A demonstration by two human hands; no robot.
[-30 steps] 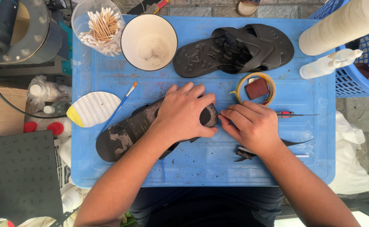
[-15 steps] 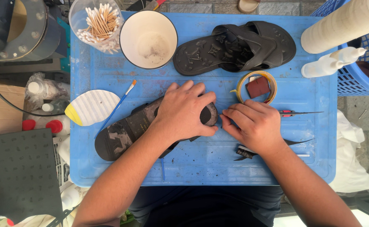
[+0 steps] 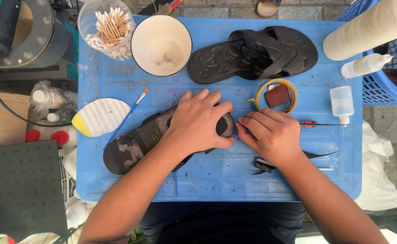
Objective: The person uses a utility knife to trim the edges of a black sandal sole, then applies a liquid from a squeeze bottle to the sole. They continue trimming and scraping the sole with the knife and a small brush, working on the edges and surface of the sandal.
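Observation:
A worn black sandal (image 3: 137, 143) lies sole-up across the blue plastic work surface (image 3: 216, 180). My left hand (image 3: 198, 119) presses flat on the sandal's right end and holds it down. My right hand (image 3: 271, 135) sits just to the right, its fingertips pinched at the sandal's edge; whatever it pinches is too small to make out. A second black sandal (image 3: 252, 54) rests at the back of the surface.
Around the sandals lie a white bowl (image 3: 161, 45), a cup of cotton swabs (image 3: 107, 29), a thin paintbrush (image 3: 126, 118), a tape roll (image 3: 275, 96) around a brown block, a small glue bottle (image 3: 342, 104), a white-and-yellow sole piece (image 3: 100, 117), a red-handled pointed tool (image 3: 316, 124) and a small brush (image 3: 264, 166). A blue basket (image 3: 388, 72) stands at right.
The view has shifted slightly. Both hands stay on the sandal in almost the same place.

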